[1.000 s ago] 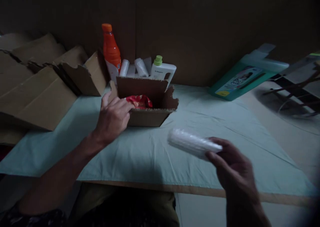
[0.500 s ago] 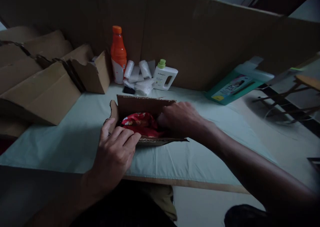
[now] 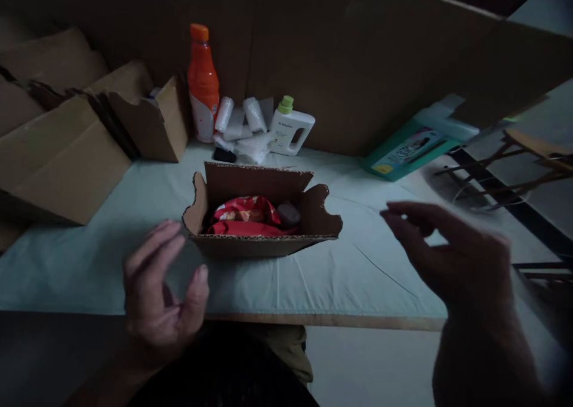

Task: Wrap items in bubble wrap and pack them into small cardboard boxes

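Note:
A small cardboard box (image 3: 264,246) stands with its flaps up on the cloth-covered table. Inside it lie a shiny red packet (image 3: 250,219) and a dark grey rounded object (image 3: 289,215) at the packet's right end. My left hand (image 3: 163,293) hovers just off the box's front left corner, thumb and fingers apart, touching nothing. Well to the right of the box, my right hand (image 3: 447,252) hangs in the air, slightly blurred. Its fingers are loosely bent with a gap before the thumb, and nothing shows in them.
Behind the box stand an orange bottle (image 3: 203,88), bubble-wrapped pieces (image 3: 255,147), a small black item (image 3: 224,155) and a white jug with a green cap (image 3: 290,132). A large green jug (image 3: 416,147) is at the right. Cardboard boxes (image 3: 62,156) fill the left, before a cardboard wall (image 3: 322,67).
My right hand has come out of the box and moved right. My left hand has let go of the box's front left edge and drawn back left. The box and its contents stay put.

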